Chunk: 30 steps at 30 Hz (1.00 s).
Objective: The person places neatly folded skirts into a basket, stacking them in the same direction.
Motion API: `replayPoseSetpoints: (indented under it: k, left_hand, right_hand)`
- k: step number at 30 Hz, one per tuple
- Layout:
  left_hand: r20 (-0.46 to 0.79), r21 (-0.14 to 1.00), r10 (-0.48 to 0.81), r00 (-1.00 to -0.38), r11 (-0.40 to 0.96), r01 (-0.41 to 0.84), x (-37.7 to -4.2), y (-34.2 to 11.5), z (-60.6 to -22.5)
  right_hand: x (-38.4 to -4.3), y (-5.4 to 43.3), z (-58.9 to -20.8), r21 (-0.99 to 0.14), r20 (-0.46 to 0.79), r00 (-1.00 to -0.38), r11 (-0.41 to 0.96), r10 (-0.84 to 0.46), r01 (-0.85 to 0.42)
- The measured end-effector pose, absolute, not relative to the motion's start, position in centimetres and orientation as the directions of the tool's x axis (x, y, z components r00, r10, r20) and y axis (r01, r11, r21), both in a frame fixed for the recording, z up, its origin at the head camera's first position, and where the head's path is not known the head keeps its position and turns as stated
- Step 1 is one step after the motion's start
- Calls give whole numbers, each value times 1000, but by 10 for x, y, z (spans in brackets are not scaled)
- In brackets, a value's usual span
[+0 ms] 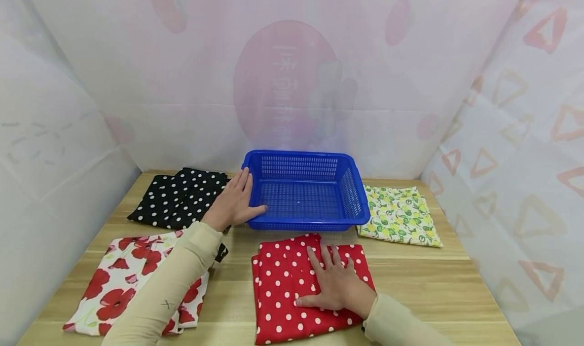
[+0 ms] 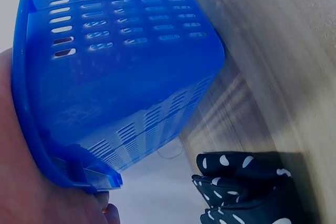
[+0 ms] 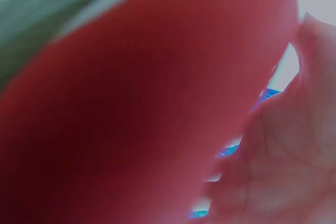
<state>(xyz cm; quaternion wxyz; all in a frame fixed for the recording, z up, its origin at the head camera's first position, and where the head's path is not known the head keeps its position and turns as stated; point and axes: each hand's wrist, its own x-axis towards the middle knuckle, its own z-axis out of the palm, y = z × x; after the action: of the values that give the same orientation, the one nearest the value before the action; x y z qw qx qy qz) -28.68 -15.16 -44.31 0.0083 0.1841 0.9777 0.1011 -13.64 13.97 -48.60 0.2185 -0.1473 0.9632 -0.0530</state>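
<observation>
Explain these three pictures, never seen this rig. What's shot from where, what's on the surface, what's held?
There is no machine: these are a person's two bare hands. The wide picture comes from a camera worn on the head; the other two from a camera on each wrist.

On the wooden table are a blue basket and four cloths: red dotted cloth, black dotted cloth, red-flowered cloth, yellow-and-green cloth.

The left hand rests on the basket's left rim; the right hand lies spread on the red dotted cloth. Neither visibly grips anything.
</observation>
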Motion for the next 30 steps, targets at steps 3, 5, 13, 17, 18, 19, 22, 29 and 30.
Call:
replayPoseSetpoints:
  k: [3,5,13,17,18,19,22,29,30]
  left_hand:
    - [18,206,367,-930,909,363,-288,-152,-443]
    - [16,218,375,-927,904,369,-288,-153,-443]
    - [77,374,378,-922,847,379,-271,-165,-413]
    - [152,461,390,-908,785,414,-252,-179,-393]
    - [170,478,386,-907,772,418,-247,-183,-390]
    - [184,492,375,-909,765,415,-242,-187,-389]
    - [211,522,345,-914,751,404,-226,-200,-391]
    - [193,599,347,-918,699,391,-195,-216,-418]
    - [181,609,353,-918,693,386,-191,-217,-424]
  right_hand:
    - [-139,140,-482,-176,-415,-852,947,-320,-270]
    - [-141,145,-476,-201,-425,-840,940,-337,-275]
    - [-147,181,-442,-372,-372,-834,889,-408,-269]
    - [-152,207,-428,-446,-319,-847,856,-426,-262]
    - [-153,214,-427,-454,-312,-851,853,-423,-257]
    - [-154,220,-426,-462,-310,-856,853,-414,-245]
    - [-156,239,-427,-470,-308,-872,857,-382,-209]
    - [-153,267,-439,-445,-355,-908,894,-222,-44]
    - [-153,268,-441,-447,-357,-911,894,-206,-26]
